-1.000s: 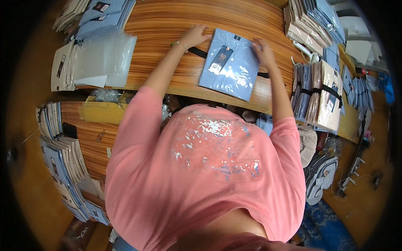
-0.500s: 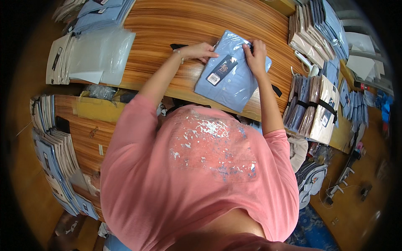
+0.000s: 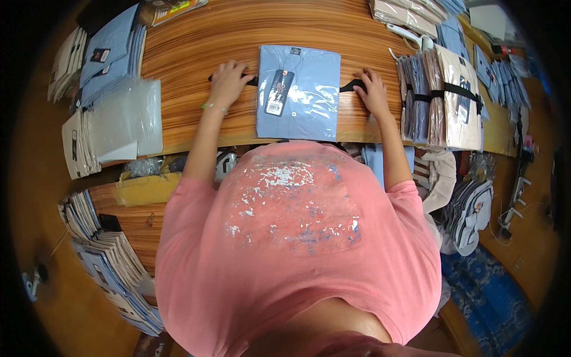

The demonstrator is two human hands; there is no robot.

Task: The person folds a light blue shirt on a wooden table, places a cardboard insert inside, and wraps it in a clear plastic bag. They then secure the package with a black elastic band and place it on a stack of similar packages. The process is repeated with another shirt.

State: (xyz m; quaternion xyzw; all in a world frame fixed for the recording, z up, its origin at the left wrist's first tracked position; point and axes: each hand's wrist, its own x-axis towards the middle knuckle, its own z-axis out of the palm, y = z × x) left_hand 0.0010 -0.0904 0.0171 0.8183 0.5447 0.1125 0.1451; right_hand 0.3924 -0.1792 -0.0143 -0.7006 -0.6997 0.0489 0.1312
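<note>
A folded light-blue shirt (image 3: 315, 89) in a clear plastic bag lies squared up on the wood-grain table, a dark hang tag (image 3: 279, 92) showing through the front. Beneath it runs a black strap (image 3: 351, 86), with an end out on either side. My left hand (image 3: 228, 84) is closed on the strap's left end, thumb and fingers around it. At the other side my right hand (image 3: 373, 94) pinches the right end between thumb and fingers. Neither hand touches the shirt. The strap's middle is hidden under the package.
To the right stands a row of bagged shirts (image 3: 455, 98) bound with a black strap, a white-handled tool (image 3: 410, 37) behind it. Clear plastic bags (image 3: 140, 113) and stacked blue shirts (image 3: 113, 53) lie at the left. The table's front edge (image 3: 196, 143) is close to my body.
My hands have let go of the bagged shirt and moved apart to the strap ends. The shirt, tilted before, now lies straight across the strap. The head view has shifted.
</note>
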